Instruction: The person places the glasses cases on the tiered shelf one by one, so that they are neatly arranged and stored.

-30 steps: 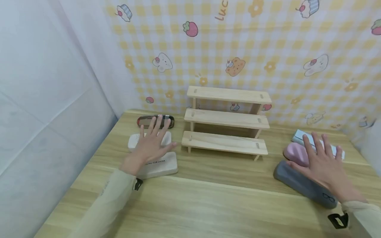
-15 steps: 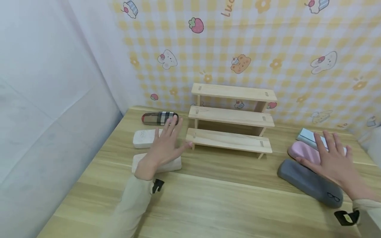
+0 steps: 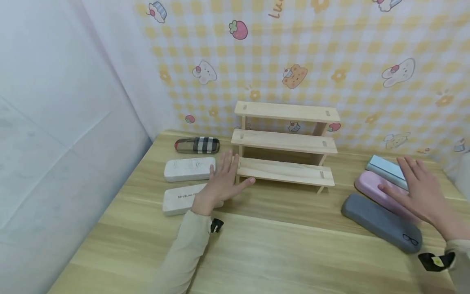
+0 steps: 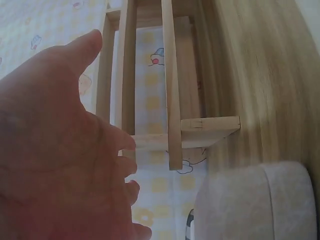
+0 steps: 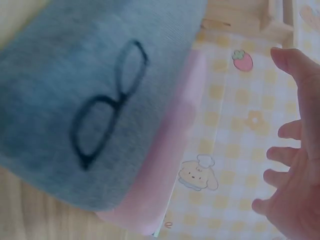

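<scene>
My left hand (image 3: 222, 183) hovers with fingers spread, between two white glasses cases and the left end of a three-step wooden stand (image 3: 286, 170). It holds nothing; in the left wrist view the thumb stands apart from the fingers. The upper white case (image 3: 188, 169) lies behind the lettered white case (image 3: 179, 201), which the wrist partly covers. On the right, my right hand (image 3: 424, 194) is held flat above a pink case (image 3: 372, 187) and a light blue case (image 3: 386, 170), hiding parts of both. A grey case (image 3: 382, 223) with a glasses drawing lies in front of them.
A plaid case (image 3: 198, 145) lies at the back left of the wooden table (image 3: 279, 253). Behind the stand hangs a yellow checked cloth (image 3: 264, 61). A white wall (image 3: 62, 122) borders the left side.
My left hand has moved right, from over the white cases toward the stand, uncovering the plaid case and most of the white ones. The right hand has shifted slightly right.
</scene>
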`<state>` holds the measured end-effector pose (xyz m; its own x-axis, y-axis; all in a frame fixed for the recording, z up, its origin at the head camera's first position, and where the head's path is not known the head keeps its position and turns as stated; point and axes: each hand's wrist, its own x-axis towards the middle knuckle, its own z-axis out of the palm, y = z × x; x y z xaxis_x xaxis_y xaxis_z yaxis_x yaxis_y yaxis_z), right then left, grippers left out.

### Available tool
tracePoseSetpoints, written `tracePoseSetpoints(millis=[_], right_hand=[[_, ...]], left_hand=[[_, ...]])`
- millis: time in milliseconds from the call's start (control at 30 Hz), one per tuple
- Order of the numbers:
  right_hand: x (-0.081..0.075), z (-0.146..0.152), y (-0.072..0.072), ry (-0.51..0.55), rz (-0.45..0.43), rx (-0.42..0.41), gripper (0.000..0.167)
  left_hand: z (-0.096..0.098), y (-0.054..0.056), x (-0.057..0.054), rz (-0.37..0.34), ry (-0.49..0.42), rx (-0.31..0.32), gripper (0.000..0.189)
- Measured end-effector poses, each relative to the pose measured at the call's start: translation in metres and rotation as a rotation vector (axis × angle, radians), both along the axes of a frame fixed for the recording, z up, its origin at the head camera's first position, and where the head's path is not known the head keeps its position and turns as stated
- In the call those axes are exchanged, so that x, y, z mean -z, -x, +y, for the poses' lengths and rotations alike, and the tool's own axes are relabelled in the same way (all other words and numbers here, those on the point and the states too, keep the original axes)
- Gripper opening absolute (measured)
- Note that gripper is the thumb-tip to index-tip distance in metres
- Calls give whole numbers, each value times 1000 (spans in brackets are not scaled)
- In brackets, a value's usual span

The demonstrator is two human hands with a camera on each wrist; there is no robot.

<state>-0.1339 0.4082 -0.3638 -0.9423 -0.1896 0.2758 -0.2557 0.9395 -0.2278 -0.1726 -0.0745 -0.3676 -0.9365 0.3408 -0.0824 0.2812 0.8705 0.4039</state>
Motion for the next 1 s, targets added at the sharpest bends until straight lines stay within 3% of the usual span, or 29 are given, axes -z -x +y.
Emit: tracePoseSetpoints(millis=[200, 467, 633, 800, 933, 1000], right_hand=[[-4, 13, 8, 96, -8, 18, 88], [0, 47, 5, 139, -113, 183, 86], [22, 91, 19, 137, -148, 268, 87], [42, 124, 24, 126, -183, 362, 89], [33, 116, 20, 128, -252, 322, 87], [30, 107, 17, 194, -277, 299, 84]], left_hand=[[9, 6, 8, -6, 28, -15, 103], [23, 9, 21, 35, 63, -17, 111], [26, 10, 27, 22, 64, -15, 108], [30, 11, 31, 13, 44, -1, 108], [27, 12, 31, 18, 48, 1, 104], [25, 13, 29, 18, 47, 1, 103]])
